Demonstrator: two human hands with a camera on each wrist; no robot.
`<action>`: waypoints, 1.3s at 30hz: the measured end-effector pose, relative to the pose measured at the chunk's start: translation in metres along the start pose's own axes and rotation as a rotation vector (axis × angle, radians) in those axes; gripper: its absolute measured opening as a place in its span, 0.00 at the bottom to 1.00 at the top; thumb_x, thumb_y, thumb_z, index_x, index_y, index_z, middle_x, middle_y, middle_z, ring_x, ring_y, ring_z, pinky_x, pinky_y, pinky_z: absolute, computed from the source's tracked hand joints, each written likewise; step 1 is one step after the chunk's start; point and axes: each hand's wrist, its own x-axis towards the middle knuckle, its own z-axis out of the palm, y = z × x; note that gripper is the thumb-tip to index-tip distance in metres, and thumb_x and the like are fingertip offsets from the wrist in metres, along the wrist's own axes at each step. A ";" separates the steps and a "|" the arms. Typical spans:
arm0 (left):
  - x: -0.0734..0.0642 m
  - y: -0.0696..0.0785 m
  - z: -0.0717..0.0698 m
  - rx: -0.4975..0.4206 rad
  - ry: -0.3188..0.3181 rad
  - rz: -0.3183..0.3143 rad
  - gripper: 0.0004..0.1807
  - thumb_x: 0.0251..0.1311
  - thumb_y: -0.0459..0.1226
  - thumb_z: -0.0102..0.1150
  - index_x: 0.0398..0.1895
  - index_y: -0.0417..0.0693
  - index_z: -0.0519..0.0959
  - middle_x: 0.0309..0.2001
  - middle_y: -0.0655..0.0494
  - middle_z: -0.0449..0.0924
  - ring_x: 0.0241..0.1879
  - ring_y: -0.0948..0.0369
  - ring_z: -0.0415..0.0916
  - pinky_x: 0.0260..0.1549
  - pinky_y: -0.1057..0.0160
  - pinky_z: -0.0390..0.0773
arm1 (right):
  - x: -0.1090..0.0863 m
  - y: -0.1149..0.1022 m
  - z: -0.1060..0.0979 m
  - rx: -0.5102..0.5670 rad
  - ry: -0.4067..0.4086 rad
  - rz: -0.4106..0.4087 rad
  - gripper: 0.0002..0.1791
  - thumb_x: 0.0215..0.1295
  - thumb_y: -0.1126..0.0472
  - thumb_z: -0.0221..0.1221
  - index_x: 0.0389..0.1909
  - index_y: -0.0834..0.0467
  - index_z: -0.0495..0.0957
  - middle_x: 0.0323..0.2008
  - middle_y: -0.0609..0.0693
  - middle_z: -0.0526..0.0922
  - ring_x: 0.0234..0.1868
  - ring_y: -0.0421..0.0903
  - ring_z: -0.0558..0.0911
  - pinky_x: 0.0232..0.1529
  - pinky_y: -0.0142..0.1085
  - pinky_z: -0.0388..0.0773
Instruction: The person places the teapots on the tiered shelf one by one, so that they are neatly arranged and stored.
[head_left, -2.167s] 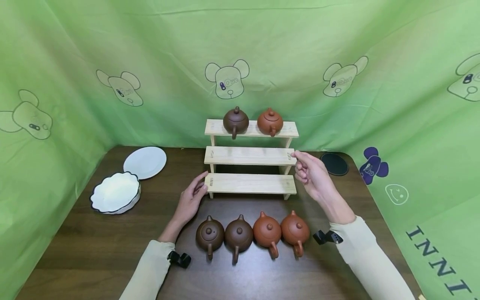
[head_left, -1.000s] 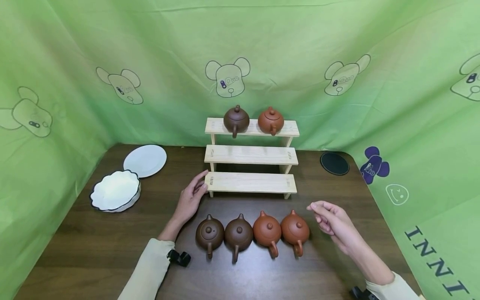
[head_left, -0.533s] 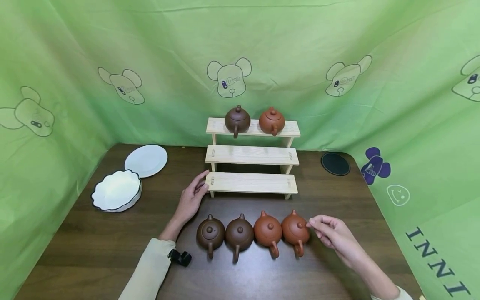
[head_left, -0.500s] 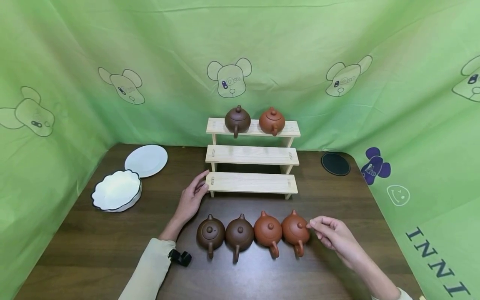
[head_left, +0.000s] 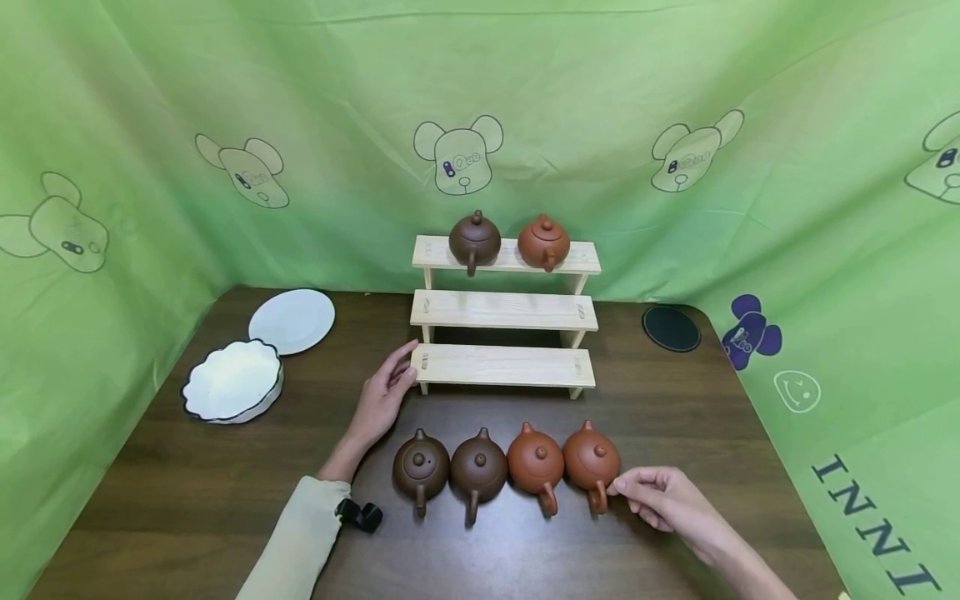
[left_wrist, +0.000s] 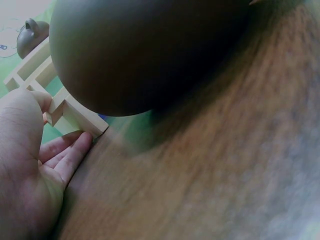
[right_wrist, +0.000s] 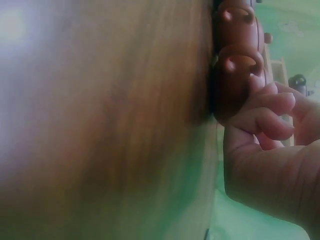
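- A rounded, reddish-orange clay teapot, matt and smooth, is topped by a lid with a small ball-shaped knob; it is set upright on the dark brown, wood-grained table, at the right end of a row of four.
- Its short spout is pointed toward the back, and its looped handle is turned toward the near edge; the long axis is laid front to back, with the handle end slightly to the right.
- At that handle the right hand is held with its fingers curled and the tips of thumb and forefinger brought close together; whether the handle is pinched or only touched cannot be told.
- A pale three-step stand is built of flat, straight wooden planks; its lowest step is touched at the left end by the left hand, thumb and fingers spread.
- The row is completed by a matching reddish-orange teapot and two dark brown clay teapots.
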 end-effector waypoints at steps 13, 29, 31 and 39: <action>-0.002 0.013 0.000 -0.019 0.002 -0.024 0.27 0.86 0.44 0.56 0.83 0.50 0.73 0.71 0.41 0.82 0.66 0.55 0.84 0.64 0.65 0.84 | 0.001 0.010 0.015 0.098 -0.165 -0.040 0.19 0.88 0.64 0.53 0.55 0.78 0.83 0.31 0.38 0.84 0.23 0.29 0.70 0.17 0.27 0.53; -0.003 0.019 0.001 -0.038 0.001 -0.021 0.27 0.86 0.41 0.57 0.82 0.46 0.73 0.70 0.38 0.83 0.62 0.55 0.86 0.64 0.68 0.83 | 0.002 0.009 0.013 0.119 -0.150 -0.072 0.16 0.87 0.65 0.53 0.54 0.64 0.90 0.36 0.39 0.87 0.24 0.29 0.70 0.19 0.28 0.53; -0.003 0.019 0.001 -0.025 0.001 -0.040 0.27 0.87 0.42 0.56 0.83 0.46 0.72 0.70 0.39 0.83 0.62 0.56 0.86 0.64 0.67 0.83 | 0.002 0.008 0.013 0.120 -0.141 -0.071 0.15 0.87 0.65 0.54 0.54 0.63 0.91 0.39 0.39 0.90 0.25 0.29 0.70 0.20 0.27 0.55; -0.001 0.008 0.001 -0.010 -0.010 -0.049 0.27 0.87 0.43 0.56 0.83 0.50 0.72 0.73 0.41 0.81 0.67 0.54 0.83 0.68 0.61 0.83 | 0.002 0.008 0.014 0.087 -0.088 -0.101 0.16 0.87 0.66 0.55 0.54 0.72 0.88 0.35 0.39 0.87 0.26 0.30 0.70 0.19 0.32 0.54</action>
